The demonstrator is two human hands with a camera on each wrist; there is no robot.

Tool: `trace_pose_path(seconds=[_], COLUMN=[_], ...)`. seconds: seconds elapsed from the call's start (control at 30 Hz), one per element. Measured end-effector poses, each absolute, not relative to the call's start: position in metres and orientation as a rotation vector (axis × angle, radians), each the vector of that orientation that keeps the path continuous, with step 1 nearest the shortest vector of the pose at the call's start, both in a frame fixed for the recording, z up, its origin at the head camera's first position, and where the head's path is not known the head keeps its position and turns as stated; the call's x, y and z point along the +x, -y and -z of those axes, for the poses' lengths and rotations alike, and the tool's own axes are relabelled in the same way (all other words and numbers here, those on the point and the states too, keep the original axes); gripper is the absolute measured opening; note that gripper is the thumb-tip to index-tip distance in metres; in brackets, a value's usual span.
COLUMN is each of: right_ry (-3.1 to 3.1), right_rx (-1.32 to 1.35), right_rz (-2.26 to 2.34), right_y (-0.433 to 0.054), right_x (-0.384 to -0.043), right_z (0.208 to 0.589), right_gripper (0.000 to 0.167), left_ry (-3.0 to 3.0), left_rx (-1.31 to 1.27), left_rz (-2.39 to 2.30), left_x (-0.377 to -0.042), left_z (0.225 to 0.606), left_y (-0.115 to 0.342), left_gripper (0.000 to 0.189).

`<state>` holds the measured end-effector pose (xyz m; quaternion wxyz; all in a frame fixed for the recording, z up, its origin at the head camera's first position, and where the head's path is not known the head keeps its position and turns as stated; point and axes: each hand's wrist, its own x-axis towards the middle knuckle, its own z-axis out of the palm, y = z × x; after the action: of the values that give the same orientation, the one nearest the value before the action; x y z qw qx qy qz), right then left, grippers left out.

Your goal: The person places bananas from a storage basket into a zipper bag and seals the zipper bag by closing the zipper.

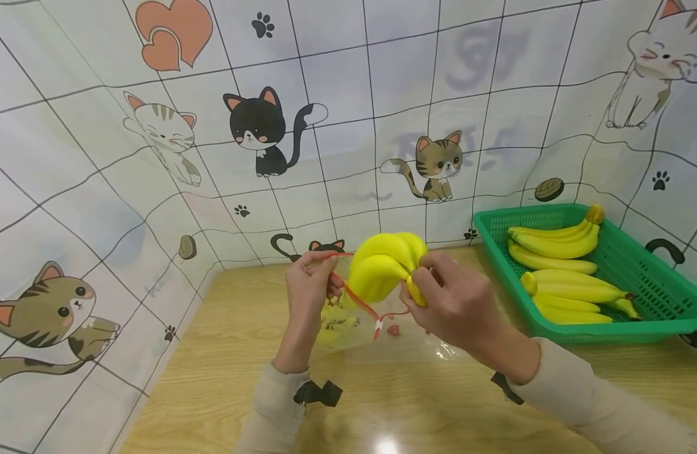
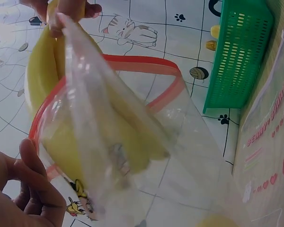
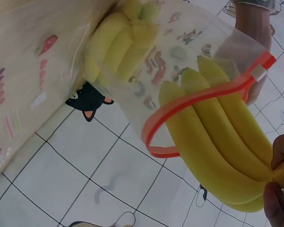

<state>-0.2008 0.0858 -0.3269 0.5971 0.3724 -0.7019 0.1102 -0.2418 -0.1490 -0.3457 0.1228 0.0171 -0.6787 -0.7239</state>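
A yellow bunch of bananas is gripped at its stem end by my right hand. Its tips reach through the red-edged mouth of a clear zip bag. My left hand pinches the bag's red edge and holds the mouth apart. A white slider sits on the red zip. Lower inside the bag lies another yellow bunch, seen through the printed plastic. In the left wrist view the fingers of my right hand hold the stem above the bag's opening.
On the right of the wooden table stands a green basket with several yellow bananas in it. A flat clear plastic bag with red print lies on the table. A wall covering with cat drawings rises behind.
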Motion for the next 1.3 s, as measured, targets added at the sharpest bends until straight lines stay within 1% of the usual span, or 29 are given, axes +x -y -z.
trace_pose_path(seconds=[0.17, 0.37, 0.6, 0.77, 0.97, 1.3], right_ry=[1.660, 1.841, 2.065, 2.202, 2.330, 2.373], right_rx=[0.912, 0.895, 0.934, 0.994, 1.057, 1.227], right_rz=[-0.310, -0.306, -0.375, -0.414, -0.446, -0.444], right_y=[-0.076, -0.070, -0.061, -0.051, -0.039, -0.030], right_x=[-0.203, -0.210, -0.225, -0.234, -0.244, -0.255], right_z=[0.340, 0.344, 0.331, 0.315, 0.297, 0.297], right_gripper=[0.018, 0.025, 0.027, 0.023, 0.025, 0.021], left_ry=[1.977, 1.968, 1.980, 1.976, 1.953, 1.933], left_rx=[0.061, 0.056, 0.037, 0.028, 0.011, -0.015], left_rz=[2.105, 2.114, 2.114, 2.112, 2.108, 2.110], left_x=[-0.241, -0.241, -0.242, -0.242, -0.242, -0.242], left_z=[0.345, 0.344, 0.345, 0.345, 0.344, 0.344], left_y=[0.149, 0.149, 0.149, 0.151, 0.154, 0.155], left_gripper=[0.017, 0.016, 0.015, 0.015, 0.017, 0.016])
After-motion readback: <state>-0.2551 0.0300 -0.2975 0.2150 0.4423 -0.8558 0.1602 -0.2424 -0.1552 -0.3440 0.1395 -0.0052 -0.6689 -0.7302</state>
